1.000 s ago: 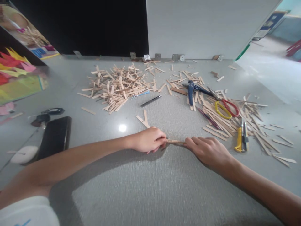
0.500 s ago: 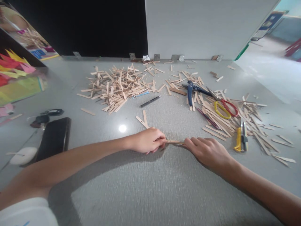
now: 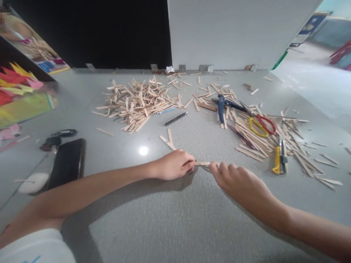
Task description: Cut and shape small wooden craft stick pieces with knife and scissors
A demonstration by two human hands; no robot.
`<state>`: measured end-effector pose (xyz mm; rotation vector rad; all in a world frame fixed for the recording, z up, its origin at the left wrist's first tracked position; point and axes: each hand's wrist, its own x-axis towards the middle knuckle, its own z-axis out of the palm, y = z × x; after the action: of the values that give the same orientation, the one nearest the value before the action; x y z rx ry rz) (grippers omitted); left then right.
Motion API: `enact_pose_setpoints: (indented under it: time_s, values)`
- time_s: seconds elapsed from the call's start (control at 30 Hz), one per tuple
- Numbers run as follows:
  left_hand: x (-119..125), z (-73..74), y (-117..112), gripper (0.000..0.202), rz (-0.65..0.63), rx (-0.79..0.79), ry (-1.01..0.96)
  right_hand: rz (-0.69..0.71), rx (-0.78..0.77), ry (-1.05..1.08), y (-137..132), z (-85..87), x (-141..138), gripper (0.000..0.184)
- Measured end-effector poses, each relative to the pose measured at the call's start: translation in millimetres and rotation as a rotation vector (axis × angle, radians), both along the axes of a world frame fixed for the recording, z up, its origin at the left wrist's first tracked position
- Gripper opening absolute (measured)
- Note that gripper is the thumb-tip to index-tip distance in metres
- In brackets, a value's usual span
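Head view: left hand [image 3: 175, 165] and right hand [image 3: 241, 181] both pinch wooden stick [image 3: 202, 163] ends.

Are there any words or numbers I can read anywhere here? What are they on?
No text here can be read.
Blue sign, far right: lettering too blurred.
Printed picture, far left: blue label too small.
White sleeve: blue mark, cut off.
Wooden stick between left hand and right hand: no print visible.

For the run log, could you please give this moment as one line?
left hand: pinches one end of wooden stick | right hand: pinches other end | beside right hand: yellow cutter, scissors
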<state>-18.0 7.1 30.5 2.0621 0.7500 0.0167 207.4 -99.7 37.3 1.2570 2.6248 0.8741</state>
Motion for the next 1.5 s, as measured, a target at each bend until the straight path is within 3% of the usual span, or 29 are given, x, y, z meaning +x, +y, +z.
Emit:
enact_pose_setpoints:
  time_s: [0.3, 0.53, 0.73, 0.8, 0.93, 1.17, 1.37, 1.5]
  values:
    - [3.7, -3.5, -4.9, 0.035, 0.04, 0.099, 0.039, 0.133, -0.173, -0.031, 32.1, -3.7, 19.6, 0.032]
    - [1.1, -7.0, -8.6, 0.032, 0.028, 0.168, 0.027, -0.063, -0.153, -0.143, 16.6, 5.6, -3.9, 0.029]
    - [3.0, -7.9, -9.5, 0.034, 0.032, 0.186, 0.017, 0.094, -0.349, -0.111, 44.8, 9.1, 19.0, 0.029]
    - [3.5, -8.0, -10.9, 0.034, 0.024, 0.193, 0.028, 0.063, -0.367, -0.117, 41.3, 13.3, 12.3, 0.03]
    - [3.2, -9.1, -14.6, 0.036, 0.037, 0.264, 0.07, -0.139, -0.307, -0.152, 20.6, 15.4, -10.8, 0.033]
    - [3.2, -10.5, -16.3, 0.036, 0.072, 0.25, 0.076, -0.027, -0.423, -0.041, 38.6, 10.3, 6.0, 0.031]
    - [0.9, -12.4, -14.3, 0.036, 0.057, 0.274, 0.049, -0.217, -0.391, -0.136, 19.2, 20.0, -27.2, 0.034]
    - [-1.0, -15.2, -13.4, 0.038, 0.056, 0.264, 0.013, -0.198, -0.469, -0.143, 31.9, 21.8, -20.0, 0.034]
